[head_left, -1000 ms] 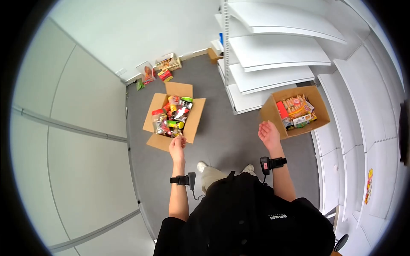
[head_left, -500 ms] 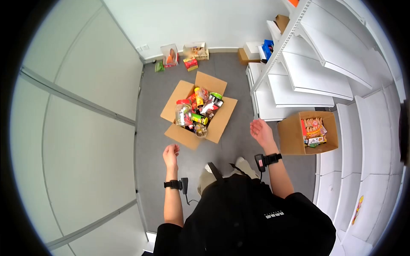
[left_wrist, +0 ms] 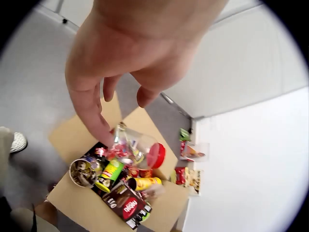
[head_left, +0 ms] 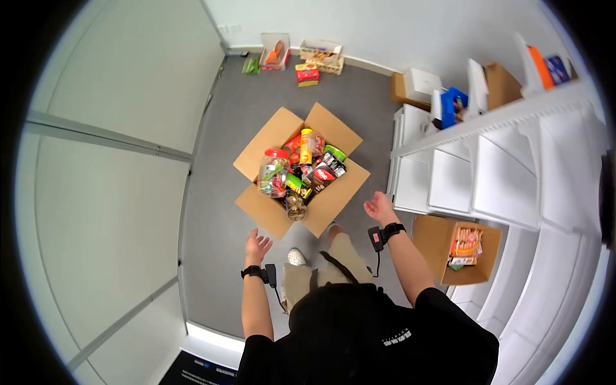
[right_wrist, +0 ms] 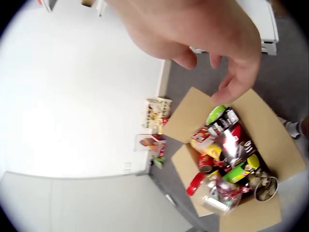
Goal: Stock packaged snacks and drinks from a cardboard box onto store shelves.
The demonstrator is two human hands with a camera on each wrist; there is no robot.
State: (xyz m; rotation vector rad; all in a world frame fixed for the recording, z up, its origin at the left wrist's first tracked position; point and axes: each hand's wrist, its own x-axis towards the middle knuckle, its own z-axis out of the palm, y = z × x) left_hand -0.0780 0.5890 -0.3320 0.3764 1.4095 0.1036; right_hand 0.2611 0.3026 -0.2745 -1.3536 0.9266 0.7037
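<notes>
An open cardboard box [head_left: 344, 197] full of snacks stands on the floor in front of the person. In it are a clear jar with a red lid [head_left: 273, 172], a yellow can [head_left: 307, 146], a dark packet [head_left: 323, 174] and a round tub [head_left: 296, 209]. My left hand [head_left: 257, 247] hangs in the air near the box's lower left flap, fingers loosely bent, holding nothing. Beside the lower right flap my right hand [head_left: 379, 208] is also empty, its fingers relaxed. Both wrist views show the hands [left_wrist: 130, 58] [right_wrist: 203, 43] above the box without a grip.
A second cardboard box [head_left: 434, 245] with snacks stands at the right, by white shelves [head_left: 504, 173]. Several packages, among them a red box [head_left: 307, 75], lie by the back wall. White panels [head_left: 109, 199] line the left side.
The head view has turned; the snack-filled box now sits nearer the middle and looks larger, while the second box appears lower. The left hand's fingers have spread a little. Both hands remain empty.
</notes>
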